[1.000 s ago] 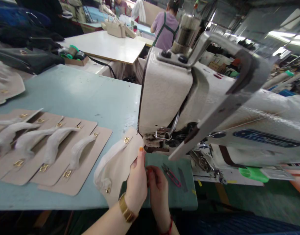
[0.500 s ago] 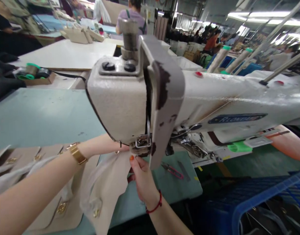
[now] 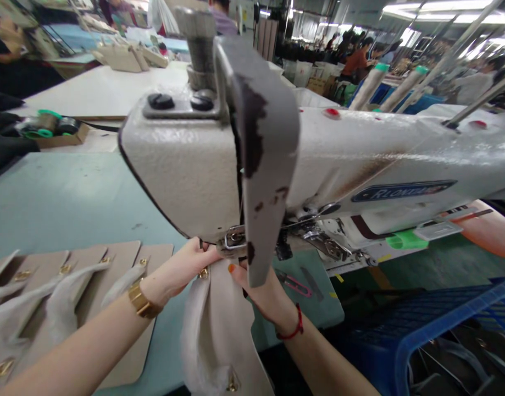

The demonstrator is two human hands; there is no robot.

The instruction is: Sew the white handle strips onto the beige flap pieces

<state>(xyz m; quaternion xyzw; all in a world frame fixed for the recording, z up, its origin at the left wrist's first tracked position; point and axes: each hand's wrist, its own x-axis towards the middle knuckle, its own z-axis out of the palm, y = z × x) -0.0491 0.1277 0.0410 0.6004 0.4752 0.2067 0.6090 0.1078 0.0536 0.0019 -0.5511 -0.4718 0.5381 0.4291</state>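
A beige bag panel (image 3: 223, 330) with gold clasps and a wrapped handle hangs from under the head of a white sewing machine (image 3: 186, 165) over the table's front edge. My left hand (image 3: 182, 269), with a gold watch on the wrist, grips the panel's top left edge right below the machine head. My right hand (image 3: 256, 289), with a red cord on the wrist, pinches the panel's top right edge beside the presser foot (image 3: 236, 239). The needle area is partly hidden behind a grey guard (image 3: 264, 165).
Several more beige panels (image 3: 71, 291) with wrapped handles lie in a row on the light blue table (image 3: 71, 192) at left. Pink thread snips (image 3: 295, 286) lie right of the machine head. A blue crate (image 3: 433, 341) stands at lower right. Other people work at tables behind.
My left hand has drawn back from beneath the machine head to the panel's top edge. The panel now hangs straighter down between both hands. The view has moved closer to the machine.
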